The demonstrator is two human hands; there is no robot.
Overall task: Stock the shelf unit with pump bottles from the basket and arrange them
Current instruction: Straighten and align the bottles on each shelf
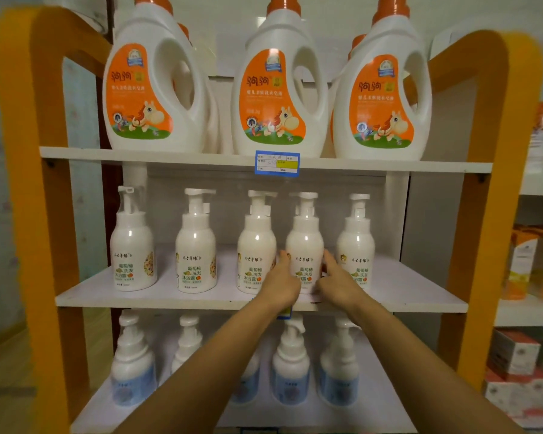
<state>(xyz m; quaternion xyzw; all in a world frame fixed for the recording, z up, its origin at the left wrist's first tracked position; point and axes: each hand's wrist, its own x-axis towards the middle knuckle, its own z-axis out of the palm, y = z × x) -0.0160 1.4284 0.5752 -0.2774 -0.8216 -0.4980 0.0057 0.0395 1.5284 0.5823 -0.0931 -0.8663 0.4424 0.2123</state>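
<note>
Several white pump bottles with green and orange labels stand in a row on the middle shelf [113, 296] of an orange-framed shelf unit. The fourth bottle from the left [304, 242] is held low on its body from both sides. My left hand [281, 281] presses its left side and my right hand [336, 280] its right side. Its neighbours are the third bottle [255, 242] and the fifth bottle [356, 242], both standing close by. The basket is out of view.
Three big white and orange detergent jugs [279, 89] fill the top shelf, with a blue price tag [277, 163] on its edge. Blue-labelled pump bottles [290, 368] line the bottom shelf. Boxed goods [527, 261] sit on another rack at the right.
</note>
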